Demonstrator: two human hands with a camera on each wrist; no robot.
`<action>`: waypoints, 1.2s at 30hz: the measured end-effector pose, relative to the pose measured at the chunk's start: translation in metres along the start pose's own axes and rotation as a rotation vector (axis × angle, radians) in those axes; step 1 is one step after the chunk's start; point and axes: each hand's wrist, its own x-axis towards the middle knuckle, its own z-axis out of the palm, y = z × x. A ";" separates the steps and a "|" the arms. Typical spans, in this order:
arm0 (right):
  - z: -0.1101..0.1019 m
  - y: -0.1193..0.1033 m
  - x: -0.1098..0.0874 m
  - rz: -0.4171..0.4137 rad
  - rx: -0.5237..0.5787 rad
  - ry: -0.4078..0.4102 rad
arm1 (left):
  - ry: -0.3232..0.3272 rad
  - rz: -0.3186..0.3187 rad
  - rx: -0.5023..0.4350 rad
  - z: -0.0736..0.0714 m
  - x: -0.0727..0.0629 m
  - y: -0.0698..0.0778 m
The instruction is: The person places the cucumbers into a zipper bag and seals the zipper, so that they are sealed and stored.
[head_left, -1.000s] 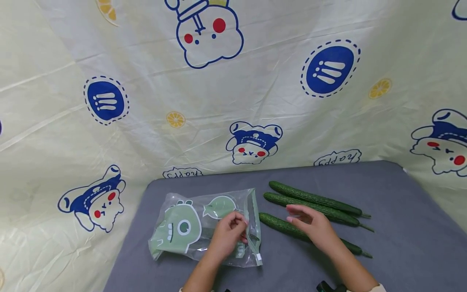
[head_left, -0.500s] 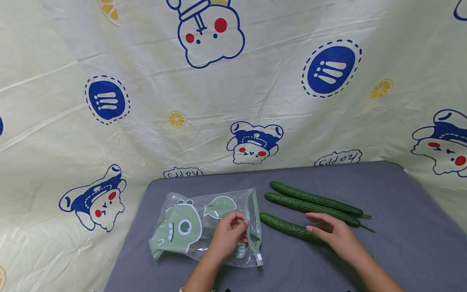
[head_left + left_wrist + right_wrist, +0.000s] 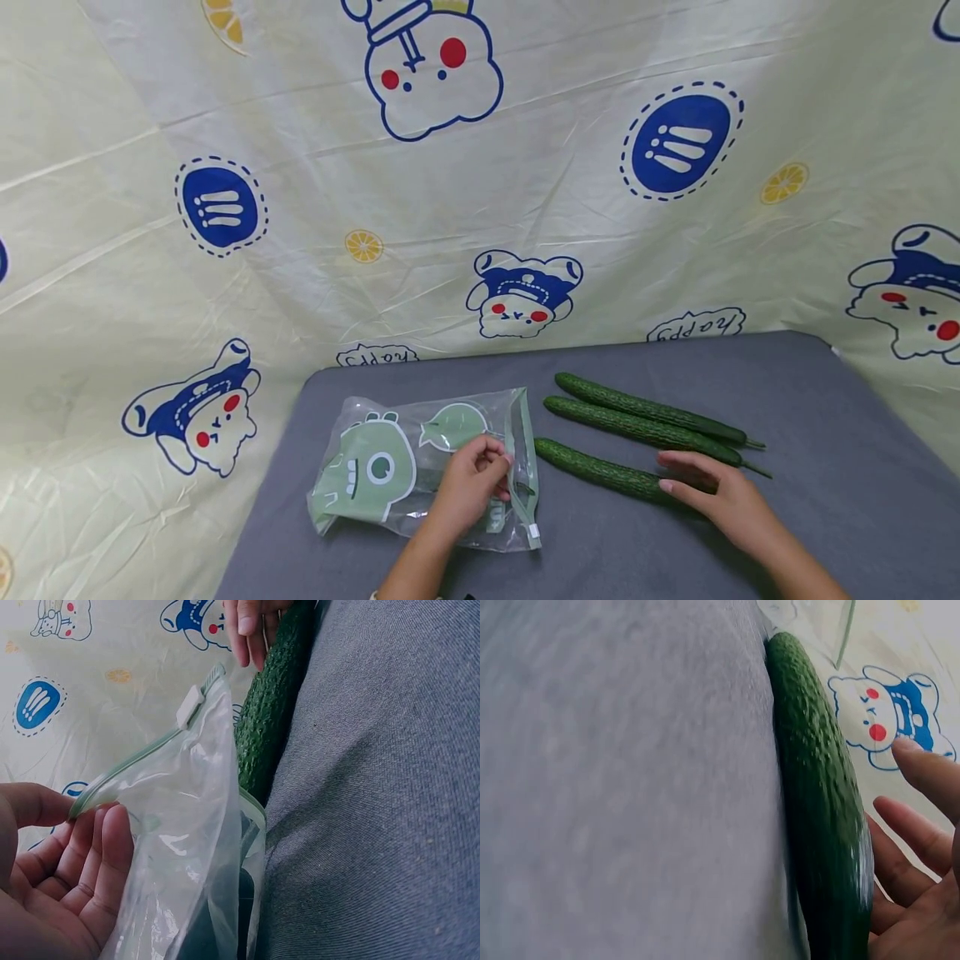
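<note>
A clear zip bag (image 3: 375, 468) with a green cartoon print lies at the left of the table, a dark green long shape showing inside it. My left hand (image 3: 467, 482) pinches the bag's green upper rim between thumb and fingers; the left wrist view shows the mouth (image 3: 112, 774) parted, with a white slider (image 3: 190, 707) along it. To the right lies the nearest cucumber (image 3: 592, 468). My right hand (image 3: 723, 500) is over that cucumber's stem end, fingers spread and loosely bent around its side, thumb apart. This hand hides the stem.
Two more cucumbers, a middle one (image 3: 637, 427) and a far one (image 3: 645, 406), lie side by side behind the nearest one. The grey table (image 3: 585, 550) meets a pale printed cloth (image 3: 420, 300) at its back edge.
My right hand has moved right and toward me along the nearest cucumber, from its middle to its stem end. The left hand and the bag have stayed put.
</note>
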 end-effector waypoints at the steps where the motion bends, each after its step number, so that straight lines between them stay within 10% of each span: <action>1: -0.001 0.002 -0.001 0.000 -0.001 -0.002 | -0.002 -0.001 0.000 0.000 0.000 0.000; 36: -0.003 0.027 -0.001 0.087 -0.146 -0.121 | -0.003 -0.015 0.002 0.001 0.001 -0.003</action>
